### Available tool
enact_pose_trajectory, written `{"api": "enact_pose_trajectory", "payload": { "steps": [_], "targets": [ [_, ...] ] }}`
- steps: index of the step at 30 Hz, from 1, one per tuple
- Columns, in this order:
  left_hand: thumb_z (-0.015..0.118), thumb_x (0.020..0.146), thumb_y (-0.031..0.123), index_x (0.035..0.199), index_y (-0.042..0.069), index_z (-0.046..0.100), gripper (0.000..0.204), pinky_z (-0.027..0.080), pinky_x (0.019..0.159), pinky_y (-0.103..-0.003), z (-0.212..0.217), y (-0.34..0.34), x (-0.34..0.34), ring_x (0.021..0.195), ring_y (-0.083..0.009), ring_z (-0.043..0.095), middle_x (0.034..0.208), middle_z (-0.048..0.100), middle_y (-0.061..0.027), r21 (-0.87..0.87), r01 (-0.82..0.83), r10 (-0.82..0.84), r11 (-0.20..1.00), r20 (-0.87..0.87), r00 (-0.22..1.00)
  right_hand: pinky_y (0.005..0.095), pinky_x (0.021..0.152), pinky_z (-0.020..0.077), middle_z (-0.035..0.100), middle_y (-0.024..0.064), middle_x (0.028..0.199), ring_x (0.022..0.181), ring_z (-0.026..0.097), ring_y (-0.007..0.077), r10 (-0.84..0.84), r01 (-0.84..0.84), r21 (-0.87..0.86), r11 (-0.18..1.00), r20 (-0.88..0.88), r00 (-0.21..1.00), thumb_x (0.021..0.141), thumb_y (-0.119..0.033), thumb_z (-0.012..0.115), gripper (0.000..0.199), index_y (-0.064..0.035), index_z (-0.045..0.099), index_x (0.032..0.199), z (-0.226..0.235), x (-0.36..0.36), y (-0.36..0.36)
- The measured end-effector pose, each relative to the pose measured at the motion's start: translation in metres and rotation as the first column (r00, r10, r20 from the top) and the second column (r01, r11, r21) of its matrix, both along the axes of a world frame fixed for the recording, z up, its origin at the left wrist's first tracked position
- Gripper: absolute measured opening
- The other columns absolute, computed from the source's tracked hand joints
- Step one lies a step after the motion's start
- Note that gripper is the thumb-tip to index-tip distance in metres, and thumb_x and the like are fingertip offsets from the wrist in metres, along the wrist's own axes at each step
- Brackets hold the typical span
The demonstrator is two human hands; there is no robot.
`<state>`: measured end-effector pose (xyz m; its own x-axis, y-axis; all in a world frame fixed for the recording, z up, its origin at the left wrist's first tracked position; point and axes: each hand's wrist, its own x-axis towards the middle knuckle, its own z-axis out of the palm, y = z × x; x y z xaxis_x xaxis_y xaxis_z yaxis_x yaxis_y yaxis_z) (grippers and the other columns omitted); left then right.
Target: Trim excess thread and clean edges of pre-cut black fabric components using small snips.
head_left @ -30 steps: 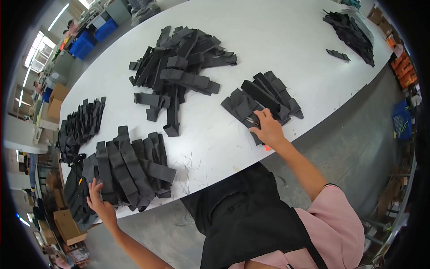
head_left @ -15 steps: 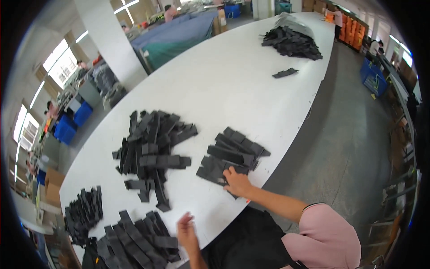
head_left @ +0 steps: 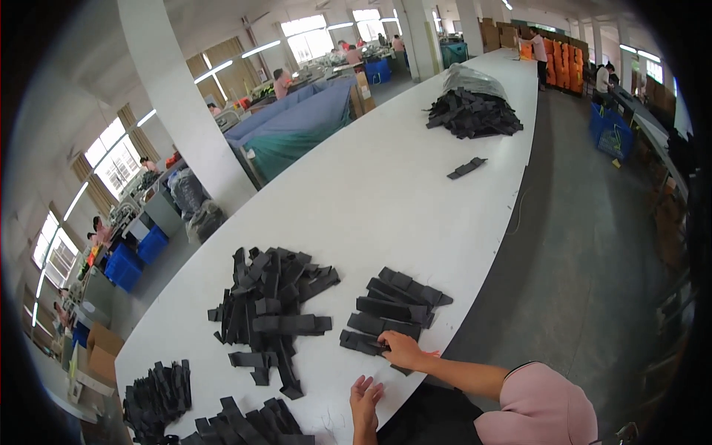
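Observation:
My right hand (head_left: 404,350) is at the near end of a small row of flat black fabric strips (head_left: 386,324), lying side by side at the table's right edge. Its fingers are curled down onto the nearest black strip (head_left: 359,342), which lies flat on the white table. Just below, my left hand (head_left: 366,400) hovers by the table edge, fingers loosely bent and apart, holding nothing. To the left lies a loose, tangled heap of similar strips (head_left: 271,304). Another group of strips (head_left: 248,426) is cut off by the lower edge of the view.
A tight bundle of strips (head_left: 157,397) stands at the table's left edge. Farther up the white table (head_left: 356,193) lie a single strip (head_left: 466,168) and a big pile (head_left: 475,113) spilling from a clear plastic bag (head_left: 477,79). A pillar (head_left: 174,96) rises beyond the left side.
The view has tilted up, so the table appears lower. My left hand has come nearer to my right hand. The nearest strip now shows more separately from the one beside it.

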<state>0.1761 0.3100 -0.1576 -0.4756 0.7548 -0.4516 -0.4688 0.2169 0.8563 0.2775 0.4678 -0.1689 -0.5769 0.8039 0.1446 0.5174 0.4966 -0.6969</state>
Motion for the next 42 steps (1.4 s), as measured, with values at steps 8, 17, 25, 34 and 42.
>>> {"api": "enact_pose_trajectory", "payload": {
  "steps": [8, 17, 25, 34, 42],
  "targets": [
    [0.048, 0.095, 0.019, 0.126, 0.006, 0.032, 0.037, 0.046, 0.08, -0.031, 0.015, 0.021, 0.034, 0.096, -0.0199, 0.057, 0.104, 0.056, -0.012, 0.246, -0.253, 0.25, 0.936, 0.042, 0.967, 0.0253, 0.058, 0.0434, 0.06, 0.0035, 0.086, 0.067, 0.054, 0.0114, -0.057, -0.472, -0.682, 0.559, -0.599, 0.798, 0.08, -0.01, 0.06, 0.033, -0.0026, 0.056, 0.112, 0.017, -0.004, -0.065],
    [0.052, 0.085, 0.012, 0.123, 0.002, 0.048, 0.039, 0.042, 0.064, -0.023, 0.035, -0.042, 0.031, 0.077, -0.0101, 0.051, 0.097, 0.057, -0.0053, 0.151, -0.152, 0.154, 0.977, 0.002, 0.988, 0.0223, 0.055, 0.0382, 0.053, 0.0012, 0.077, 0.066, 0.047, 0.0076, 0.284, -0.54, -0.666, 0.514, -0.462, 0.84, 0.077, -0.026, 0.072, 0.031, -0.0037, 0.054, 0.091, 0.065, -0.007, -0.065],
    [0.044, 0.091, 0.013, 0.127, 0.0, 0.036, 0.039, 0.047, 0.08, -0.033, 0.024, -0.029, 0.032, 0.096, -0.0223, 0.055, 0.118, 0.047, -0.0189, 0.161, -0.144, 0.215, 0.976, -0.672, 0.708, 0.0357, 0.07, 0.0456, 0.054, 0.0102, 0.096, 0.086, 0.058, 0.0282, 0.119, -0.241, -0.42, 0.875, -0.295, 0.948, 0.07, -0.006, 0.059, 0.029, -0.0047, 0.05, 0.097, 0.06, -0.019, -0.107],
    [0.044, 0.083, -0.004, 0.136, 0.003, 0.029, 0.055, 0.053, 0.076, -0.035, 0.02, -0.075, 0.008, 0.096, -0.0266, 0.059, 0.128, 0.042, -0.0195, -0.077, -0.084, 0.051, 0.994, -0.358, 0.933, 0.0349, 0.078, 0.0464, 0.061, 0.0102, 0.096, 0.092, 0.059, 0.029, 0.182, -0.295, -0.379, 0.877, -0.306, 0.934, 0.063, 0.002, 0.051, 0.037, -0.0074, 0.058, 0.098, 0.031, -0.009, -0.097],
    [0.051, 0.093, 0.021, 0.085, 0.001, 0.057, 0.022, 0.033, 0.052, -0.022, 0.061, -0.055, 0.006, 0.061, -0.0049, 0.042, 0.07, 0.051, 0.0027, 0.09, -0.332, 0.336, 0.939, -0.449, 0.828, 0.0236, 0.061, 0.0452, 0.06, 0.0048, 0.079, 0.072, 0.056, 0.0093, 0.296, -0.366, -0.83, 0.42, -0.256, 0.92, 0.068, -0.001, 0.059, 0.025, -0.0013, 0.06, 0.093, 0.08, -0.021, -0.067]
  ]
}}
